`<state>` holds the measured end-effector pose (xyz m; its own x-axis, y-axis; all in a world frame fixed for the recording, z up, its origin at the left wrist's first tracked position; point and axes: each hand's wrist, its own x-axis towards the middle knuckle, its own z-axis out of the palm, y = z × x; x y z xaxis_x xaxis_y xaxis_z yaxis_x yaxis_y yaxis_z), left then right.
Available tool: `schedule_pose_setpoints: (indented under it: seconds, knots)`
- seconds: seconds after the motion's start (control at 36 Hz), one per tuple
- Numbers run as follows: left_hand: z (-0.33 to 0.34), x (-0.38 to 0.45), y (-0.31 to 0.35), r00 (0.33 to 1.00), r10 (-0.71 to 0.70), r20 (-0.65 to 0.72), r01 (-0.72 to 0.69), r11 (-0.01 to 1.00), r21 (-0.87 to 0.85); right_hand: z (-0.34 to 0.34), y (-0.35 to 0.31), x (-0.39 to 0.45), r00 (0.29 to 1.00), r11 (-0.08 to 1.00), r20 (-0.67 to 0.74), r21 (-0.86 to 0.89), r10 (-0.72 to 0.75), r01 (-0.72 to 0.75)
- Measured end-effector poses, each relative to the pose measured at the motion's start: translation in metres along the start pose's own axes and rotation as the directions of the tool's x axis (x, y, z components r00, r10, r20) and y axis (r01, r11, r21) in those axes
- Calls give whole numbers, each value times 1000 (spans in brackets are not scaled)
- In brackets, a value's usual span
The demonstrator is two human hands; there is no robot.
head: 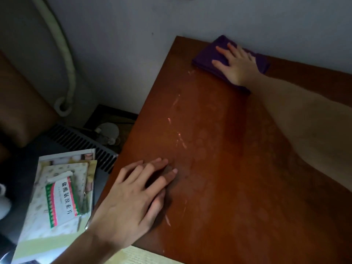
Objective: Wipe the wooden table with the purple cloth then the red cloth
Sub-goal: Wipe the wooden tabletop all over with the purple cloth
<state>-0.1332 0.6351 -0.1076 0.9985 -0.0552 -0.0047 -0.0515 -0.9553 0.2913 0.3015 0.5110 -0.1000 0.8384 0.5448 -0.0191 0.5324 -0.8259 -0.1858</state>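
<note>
two hands lie flat on the table. right hand, fingers spread, presses the purple cloth at the table's far edge. left hand, fingers straight and nearly together, rests by its left edge.

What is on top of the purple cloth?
The right hand lies flat on the purple cloth, fingers spread. The cloth part beneath the palm is hidden, as is the table under it.

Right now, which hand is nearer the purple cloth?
Right. The right hand presses flat on the purple cloth at the table's far edge; the left hand rests on the wooden table near its front, well apart.
</note>
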Motion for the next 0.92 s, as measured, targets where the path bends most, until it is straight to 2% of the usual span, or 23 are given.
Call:
schedule_pose_setpoints:
  seconds: [0.22,0.36,0.44,0.5,0.61,0.67,0.78,0.92]
  knots:
    - [0,0,1,1000,11,-19,-12,1000,-5,5,-28,-29,984,984,3,31,178,-178]
    - [0,-1,1,996,27,-80,-30,999,-36,12,-51,-82,986,986,11,5,164,-164]
    - [-1,-2,2,985,24,-171,-33,998,-53,20,-71,-130,991,991,17,-29,134,-133]
    - [-2,-3,1,960,0,-279,-25,996,-86,26,-90,-167,992,992,18,-38,121,-120]
    - [-5,-11,-10,886,-172,-431,59,963,-263,44,-137,-257,997,996,-20,-59,70,-71]
    - [-6,-17,-23,880,-223,-420,99,950,-297,52,-161,-303,999,997,-42,-78,23,-26]
    - [-8,-39,-52,920,-164,-356,86,971,-225,64,-202,-375,998,992,-32,-113,-60,56]
    - [-10,-54,-70,959,-99,-265,42,976,-213,63,-213,-394,986,975,3,-151,-166,164]
